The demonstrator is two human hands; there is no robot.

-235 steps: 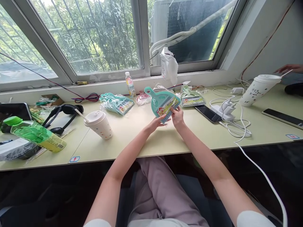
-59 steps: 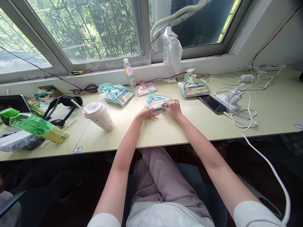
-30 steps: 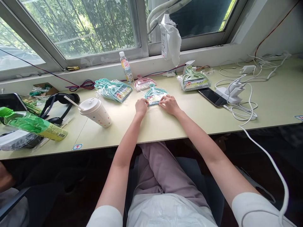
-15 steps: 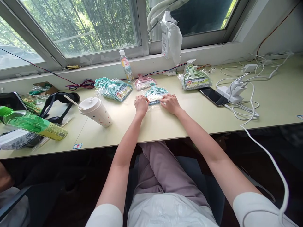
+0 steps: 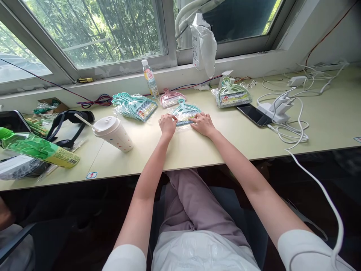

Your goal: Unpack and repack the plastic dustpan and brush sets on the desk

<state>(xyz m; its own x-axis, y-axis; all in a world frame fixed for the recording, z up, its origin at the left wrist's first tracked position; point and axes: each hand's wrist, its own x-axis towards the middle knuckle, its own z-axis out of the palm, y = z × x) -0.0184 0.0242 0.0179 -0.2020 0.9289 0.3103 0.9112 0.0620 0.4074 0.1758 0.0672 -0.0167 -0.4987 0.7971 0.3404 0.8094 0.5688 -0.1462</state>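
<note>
A small teal dustpan-and-brush set (image 5: pixel 186 109) in clear plastic wrapping lies on the table before me, its handle pointing to the window. My left hand (image 5: pixel 168 125) is closed on the near left edge of its package, fingertips bent in. On the near right side, my right hand (image 5: pixel 203 123) pinches the package, with the fingers partly covering it. Just behind is a pink wrapped set (image 5: pixel 171 98). A pile of teal wrapped sets (image 5: pixel 135 106) lies to the left, and a stack of green ones (image 5: pixel 232 94) to the right.
A white cup with a straw (image 5: pixel 114 133) stands left of my arm, near a green-capped bottle (image 5: pixel 39 147) and a black headset strap (image 5: pixel 70 126). A clear bottle (image 5: pixel 150 79) stands by the window. On the right are a phone (image 5: pixel 254 114) and a power strip (image 5: pixel 275 111) with tangled cables.
Both hands stay at the teal set's near edge with only slight finger movement. The other things lie where they were; the view shifts very slightly.
</note>
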